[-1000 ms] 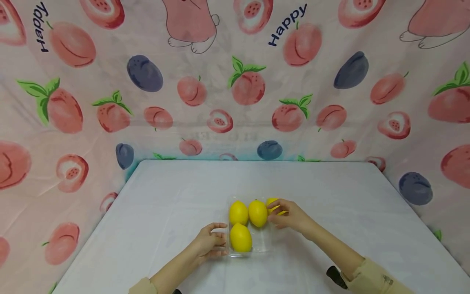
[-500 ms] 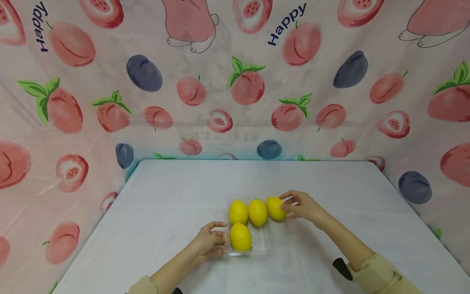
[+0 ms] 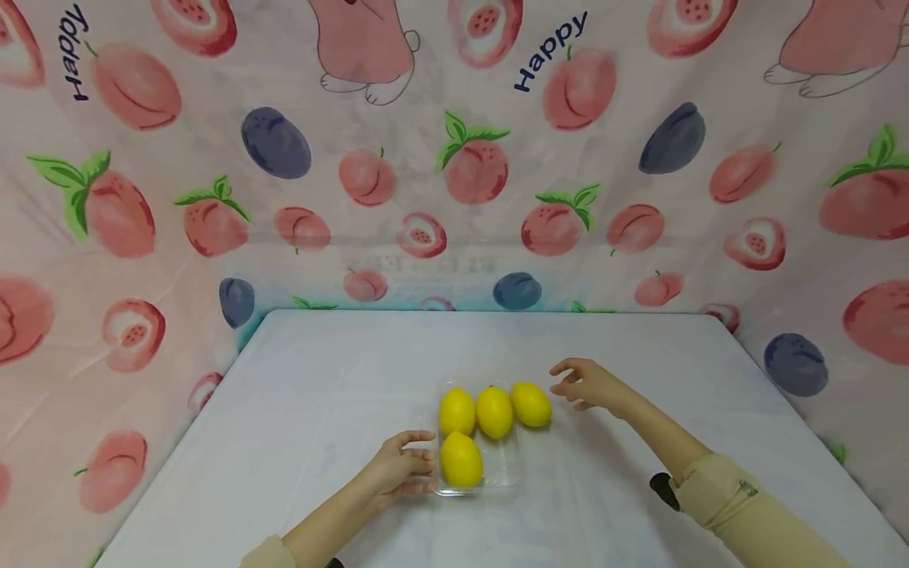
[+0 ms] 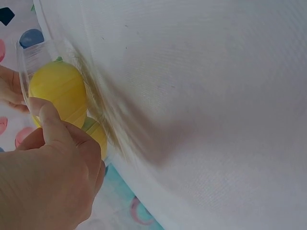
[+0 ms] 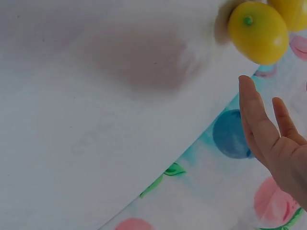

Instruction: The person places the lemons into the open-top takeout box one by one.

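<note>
Two yellow lemons, the back left lemon (image 3: 457,411) and the middle lemon (image 3: 494,412), sit in a clear plastic tray (image 3: 500,473). In front of them lies the front lemon (image 3: 461,460), also in the tray. The right lemon (image 3: 531,405) is at the tray's right edge; whether it rests on the rim or the table, I cannot tell. My left hand (image 3: 401,467) rests against the tray's left side, fingers loosely bent. My right hand (image 3: 592,386) is just right of the right lemon, apart from it and holding nothing; its fingers (image 5: 256,115) are extended in the right wrist view.
A white-covered table (image 3: 341,371) carries the tray near its middle. Behind and beside it hangs a fruit-printed cloth (image 3: 398,126). Beige sleeves (image 3: 738,501) cover the forearms, and a dark object (image 3: 664,491) sits by the right wrist.
My right hand has let go of the right lemon and drawn away to the right and back. That lemon stays at the tray's edge. The left hand keeps its place.
</note>
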Motion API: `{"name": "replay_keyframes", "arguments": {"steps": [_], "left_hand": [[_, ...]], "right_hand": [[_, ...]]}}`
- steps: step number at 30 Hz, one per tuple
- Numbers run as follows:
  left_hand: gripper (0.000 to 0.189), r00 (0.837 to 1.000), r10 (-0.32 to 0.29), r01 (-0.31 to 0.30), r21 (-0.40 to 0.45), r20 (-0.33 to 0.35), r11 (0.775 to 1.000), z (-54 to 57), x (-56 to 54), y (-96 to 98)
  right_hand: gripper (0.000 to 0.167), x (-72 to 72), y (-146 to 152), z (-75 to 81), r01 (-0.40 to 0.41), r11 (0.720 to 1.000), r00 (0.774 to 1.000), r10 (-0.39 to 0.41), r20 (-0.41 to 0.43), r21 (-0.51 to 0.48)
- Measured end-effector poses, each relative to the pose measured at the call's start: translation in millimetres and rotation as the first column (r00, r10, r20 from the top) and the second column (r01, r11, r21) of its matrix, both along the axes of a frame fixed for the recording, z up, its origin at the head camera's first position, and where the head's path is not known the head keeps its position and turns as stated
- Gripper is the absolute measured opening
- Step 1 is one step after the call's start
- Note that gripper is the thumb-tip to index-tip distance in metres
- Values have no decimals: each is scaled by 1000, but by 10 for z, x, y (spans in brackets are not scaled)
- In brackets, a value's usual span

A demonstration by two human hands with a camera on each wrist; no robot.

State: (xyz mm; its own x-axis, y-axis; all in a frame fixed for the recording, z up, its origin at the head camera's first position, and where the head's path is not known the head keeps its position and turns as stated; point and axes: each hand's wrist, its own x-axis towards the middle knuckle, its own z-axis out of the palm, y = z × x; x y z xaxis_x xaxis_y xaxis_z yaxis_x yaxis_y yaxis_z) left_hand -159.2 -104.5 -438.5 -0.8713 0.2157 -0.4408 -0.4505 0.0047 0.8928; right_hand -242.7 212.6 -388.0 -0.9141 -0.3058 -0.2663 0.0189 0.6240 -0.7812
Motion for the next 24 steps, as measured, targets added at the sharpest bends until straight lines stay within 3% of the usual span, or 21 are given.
{"name": "replay_keyframes", "arguments": {"steps": [14, 24], "left_hand": [[49, 1000, 1, -1, 9, 4, 1000, -16, 6, -40], [47, 1000, 4, -4, 6, 8, 1000, 1, 21, -31]], "right_hand": [[53, -276, -270, -167, -35, 994, 987, 18, 159, 104], [44, -270, -385, -243, -78, 986, 981, 50, 188, 146]]}}
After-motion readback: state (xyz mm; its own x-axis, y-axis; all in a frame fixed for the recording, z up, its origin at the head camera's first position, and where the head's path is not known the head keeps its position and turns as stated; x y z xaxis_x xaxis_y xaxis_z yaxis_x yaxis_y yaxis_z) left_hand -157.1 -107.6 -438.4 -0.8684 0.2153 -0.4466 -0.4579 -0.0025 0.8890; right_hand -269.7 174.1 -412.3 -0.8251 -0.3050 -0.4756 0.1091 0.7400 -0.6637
